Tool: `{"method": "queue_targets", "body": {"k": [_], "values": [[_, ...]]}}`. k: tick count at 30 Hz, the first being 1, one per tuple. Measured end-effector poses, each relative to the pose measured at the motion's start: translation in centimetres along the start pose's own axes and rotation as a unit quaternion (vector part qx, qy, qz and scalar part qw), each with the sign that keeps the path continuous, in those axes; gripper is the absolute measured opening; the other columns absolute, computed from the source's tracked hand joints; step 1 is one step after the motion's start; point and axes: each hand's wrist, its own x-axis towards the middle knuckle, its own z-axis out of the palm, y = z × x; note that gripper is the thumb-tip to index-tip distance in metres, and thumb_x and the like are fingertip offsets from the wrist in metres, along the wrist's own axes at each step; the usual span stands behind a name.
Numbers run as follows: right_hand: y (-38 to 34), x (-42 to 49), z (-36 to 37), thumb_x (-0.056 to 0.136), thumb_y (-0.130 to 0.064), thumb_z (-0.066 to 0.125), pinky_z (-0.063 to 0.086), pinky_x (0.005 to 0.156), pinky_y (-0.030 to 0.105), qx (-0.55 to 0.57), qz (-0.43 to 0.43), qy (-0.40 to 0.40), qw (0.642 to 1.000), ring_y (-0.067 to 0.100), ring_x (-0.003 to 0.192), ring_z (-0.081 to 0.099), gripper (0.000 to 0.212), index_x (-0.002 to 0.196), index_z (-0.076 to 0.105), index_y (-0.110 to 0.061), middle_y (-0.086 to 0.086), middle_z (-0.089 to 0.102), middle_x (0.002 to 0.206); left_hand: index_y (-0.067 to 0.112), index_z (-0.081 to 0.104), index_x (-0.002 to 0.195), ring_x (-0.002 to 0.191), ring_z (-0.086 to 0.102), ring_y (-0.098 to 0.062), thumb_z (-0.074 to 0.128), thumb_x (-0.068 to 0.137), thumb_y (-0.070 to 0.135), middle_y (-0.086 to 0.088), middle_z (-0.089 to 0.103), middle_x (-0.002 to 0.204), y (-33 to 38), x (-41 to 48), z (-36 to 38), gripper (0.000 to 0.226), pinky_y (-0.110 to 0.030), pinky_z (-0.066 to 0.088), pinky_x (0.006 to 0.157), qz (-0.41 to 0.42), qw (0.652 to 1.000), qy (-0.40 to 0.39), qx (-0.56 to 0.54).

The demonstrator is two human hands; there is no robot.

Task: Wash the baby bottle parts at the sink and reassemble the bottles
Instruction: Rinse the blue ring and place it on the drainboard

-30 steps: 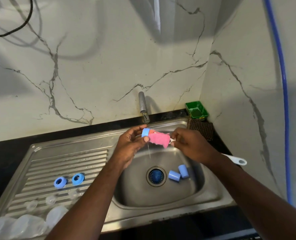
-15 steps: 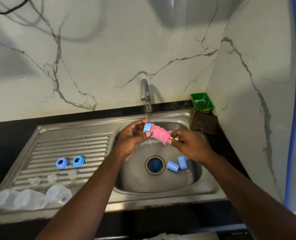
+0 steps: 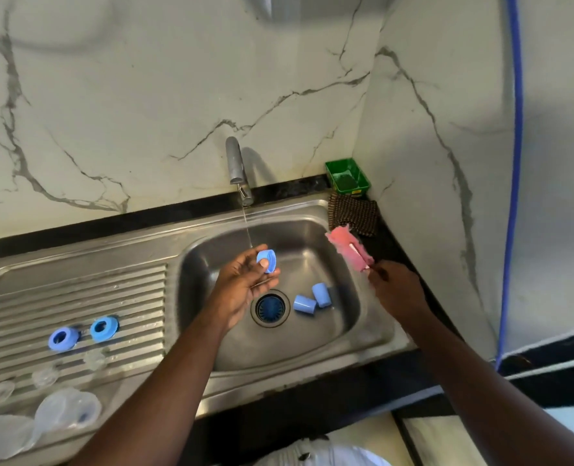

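Water runs thin from the tap [image 3: 236,166] into the sink [image 3: 312,348]. Left hand [image 3: 245,284], over the basin at the foot of the stream, pinches a blue cap [image 3: 267,260] between thumb and fingers. Right hand [image 3: 396,290], at the basin's right rim, grips the handle of a pink brush [image 3: 347,247], held well apart from the cap. Loose caps [image 3: 304,305] lie side by side just right of the drain. Blue rings [image 3: 63,338] sit on the left drainboard; clear bottles [image 3: 67,410] lie near left.
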Motion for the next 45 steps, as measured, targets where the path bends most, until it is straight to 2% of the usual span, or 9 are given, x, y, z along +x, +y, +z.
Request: {"method": "queue_targets", "body": {"k": [3, 7, 16, 23, 26, 31, 36, 39, 45], "values": [[2.5, -0.7, -0.5, 0.094, -0.024, 0.062, 0.042, 0.074, 0.033, -0.024, 0.056, 0.063, 0.996, 0.035, 0.095, 0.065, 0.017, 0.102, 0.067, -0.010, 0.015, 0.071, 0.099, 0.012, 0.064, 0.122, 0.101, 0.072, -0.031, 0.060, 0.094, -0.003, -0.016, 0.067, 0.118, -1.0, 0.2, -0.1, 0.032, -0.034, 0.061, 0.084, -0.016, 1.000, -0.021, 0.010], [4.7, -1.2, -0.6, 0.095, -0.014, 0.060, 0.037, 0.069, 0.030, -0.042, 0.113, 0.112, 0.986, 0.034, 0.088, 0.063, 0.009, 0.098, 0.062, -0.005, 0.019, 0.068, 0.096, 0.009, 0.064, 0.120, 0.100, 0.072, -0.030, 0.060, 0.094, -0.006, -0.018, 0.066, 0.121, -1.8, 0.3, -0.7, 0.031, -0.032, 0.060, 0.086, -0.038, 0.999, -0.022, 0.002], [6.1, -1.2, -0.2, 0.086, -0.009, 0.059, 0.054, 0.072, 0.037, -0.110, 0.087, 0.125, 0.982, 0.034, 0.082, 0.065, 0.008, 0.092, 0.061, -0.013, 0.012, 0.067, 0.088, 0.012, 0.063, 0.129, 0.109, 0.068, -0.039, 0.058, 0.096, -0.003, -0.022, 0.065, 0.123, -1.2, 1.4, -2.9, 0.036, -0.036, 0.060, 0.087, -0.049, 0.999, -0.011, 0.018], [2.2, -2.0, 1.6, 0.079, 0.005, 0.066, 0.049, 0.084, 0.045, -0.088, -0.025, 0.253, 0.963, 0.040, 0.095, 0.060, 0.030, 0.109, 0.063, 0.000, 0.022, 0.064, 0.101, 0.007, 0.064, 0.127, 0.117, 0.063, -0.043, 0.049, 0.104, 0.015, -0.022, 0.061, 0.132, -0.5, 4.1, -4.9, 0.028, -0.033, 0.061, 0.085, -0.074, 0.996, 0.013, -0.042], [-1.4, -0.8, 5.0, 0.081, 0.005, 0.069, 0.047, 0.092, 0.039, -0.044, -0.119, 0.184, 0.975, 0.037, 0.101, 0.062, 0.030, 0.110, 0.065, 0.000, 0.018, 0.066, 0.108, 0.010, 0.065, 0.123, 0.116, 0.063, -0.041, 0.048, 0.103, 0.007, -0.021, 0.061, 0.131, -0.4, 5.5, -5.3, 0.026, -0.032, 0.061, 0.085, -0.081, 0.996, 0.011, -0.037], [-11.3, 3.6, 9.3, 0.094, -0.007, 0.062, 0.036, 0.078, 0.017, 0.083, -0.096, -0.001, 0.992, 0.011, 0.092, 0.060, 0.020, 0.112, 0.070, -0.009, -0.004, 0.066, 0.099, 0.022, 0.065, 0.115, 0.104, 0.068, -0.028, 0.051, 0.103, 0.013, -0.014, 0.064, 0.121, 1.6, 9.3, -4.7, 0.020, -0.032, 0.060, 0.085, -0.087, 0.996, 0.004, 0.025], [-16.8, 8.6, 12.6, 0.099, -0.010, 0.053, 0.044, 0.074, 0.024, 0.218, -0.037, -0.101, 0.970, 0.006, 0.076, 0.058, 0.024, 0.118, 0.068, -0.007, -0.005, 0.065, 0.087, 0.022, 0.069, 0.110, 0.094, 0.069, -0.022, 0.064, 0.096, 0.010, -0.010, 0.071, 0.111, 3.5, 11.8, -4.5, 0.019, -0.033, 0.059, 0.078, -0.025, 0.995, 0.002, 0.095], [-18.4, 10.0, 13.5, 0.101, -0.008, 0.051, 0.054, 0.090, 0.037, 0.336, 0.019, -0.188, 0.923, 0.022, 0.097, 0.067, 0.026, 0.124, 0.064, -0.005, 0.012, 0.070, 0.106, 0.017, 0.071, 0.109, 0.099, 0.072, -0.023, 0.068, 0.091, 0.001, -0.010, 0.075, 0.109, 4.4, 13.1, -5.4, 0.025, -0.032, 0.060, 0.080, -0.002, 0.998, -0.004, 0.070], [-18.4, 11.2, 14.9, 0.093, -0.008, 0.066, 0.055, 0.096, 0.046, 0.293, -0.004, -0.194, 0.936, 0.023, 0.100, 0.072, 0.026, 0.119, 0.071, -0.013, 0.005, 0.075, 0.106, 0.011, 0.067, 0.126, 0.110, 0.070, -0.026, 0.063, 0.094, -0.001, -0.012, 0.070, 0.123, 4.4, 14.1, -6.9, 0.035, -0.036, 0.059, 0.091, 0.003, 0.998, -0.003, 0.066]]}}
